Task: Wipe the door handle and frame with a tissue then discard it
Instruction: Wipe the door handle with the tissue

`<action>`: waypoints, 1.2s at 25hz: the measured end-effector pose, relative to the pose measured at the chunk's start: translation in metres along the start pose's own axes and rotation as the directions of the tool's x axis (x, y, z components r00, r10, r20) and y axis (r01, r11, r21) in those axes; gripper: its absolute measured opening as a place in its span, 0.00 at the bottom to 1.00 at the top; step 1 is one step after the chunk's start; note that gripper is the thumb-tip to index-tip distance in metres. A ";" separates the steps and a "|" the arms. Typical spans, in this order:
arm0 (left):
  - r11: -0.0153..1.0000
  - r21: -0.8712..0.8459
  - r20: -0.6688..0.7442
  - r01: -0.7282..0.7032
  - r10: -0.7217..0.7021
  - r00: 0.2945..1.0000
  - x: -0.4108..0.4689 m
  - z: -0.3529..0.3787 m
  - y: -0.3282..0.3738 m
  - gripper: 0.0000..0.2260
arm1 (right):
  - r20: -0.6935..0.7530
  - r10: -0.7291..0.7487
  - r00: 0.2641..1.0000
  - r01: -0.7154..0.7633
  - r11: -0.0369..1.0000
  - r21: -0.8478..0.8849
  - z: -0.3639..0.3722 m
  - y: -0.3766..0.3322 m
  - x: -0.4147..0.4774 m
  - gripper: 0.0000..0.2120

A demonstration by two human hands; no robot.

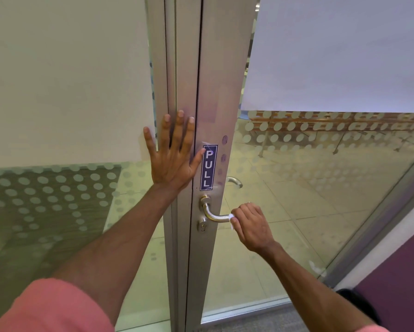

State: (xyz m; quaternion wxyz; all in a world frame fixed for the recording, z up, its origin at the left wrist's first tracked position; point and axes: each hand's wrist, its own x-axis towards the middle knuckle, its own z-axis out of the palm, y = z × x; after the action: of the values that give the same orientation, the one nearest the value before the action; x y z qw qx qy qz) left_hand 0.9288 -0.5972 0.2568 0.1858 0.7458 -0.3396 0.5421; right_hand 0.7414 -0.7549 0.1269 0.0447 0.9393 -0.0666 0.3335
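Note:
A silver lever door handle [212, 213] sticks out of the aluminium door frame [213, 80], with a keyhole [202, 226] just below it. My right hand [251, 226] is closed around the free end of the lever, and a small white tissue [231, 218] shows between the fingers and the metal. My left hand [174, 152] lies flat with fingers spread against the frame post, left of a blue PULL sticker [209, 167].
Frosted glass panels with dot patterns flank the frame on the left [57, 92] and right [333, 68]. A second lever [234, 181] shows on the door's far side. A purple wall [397, 279] stands at the lower right.

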 end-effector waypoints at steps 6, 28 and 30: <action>1.000 0.002 0.008 -0.018 0.018 1.000 -0.001 0.001 -0.002 0.36 | 0.048 -0.189 0.981 0.184 0.979 0.091 -0.009 0.033 0.015 0.18; 1.000 0.005 0.002 -0.013 0.013 1.000 0.000 0.000 -0.001 0.36 | -0.002 0.203 0.979 -0.201 0.965 -0.170 0.016 -0.073 0.016 0.15; 1.000 0.009 0.006 -0.019 0.019 1.000 0.000 0.000 0.000 0.36 | -0.013 0.318 0.948 -0.317 0.937 -0.147 0.014 -0.083 0.022 0.16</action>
State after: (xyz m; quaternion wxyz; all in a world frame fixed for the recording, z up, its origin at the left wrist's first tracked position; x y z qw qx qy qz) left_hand 0.9289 -0.5977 0.2564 0.1764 0.7451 -0.3448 0.5430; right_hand 0.7798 -0.6765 0.1267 0.0592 0.9121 -0.2420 0.3255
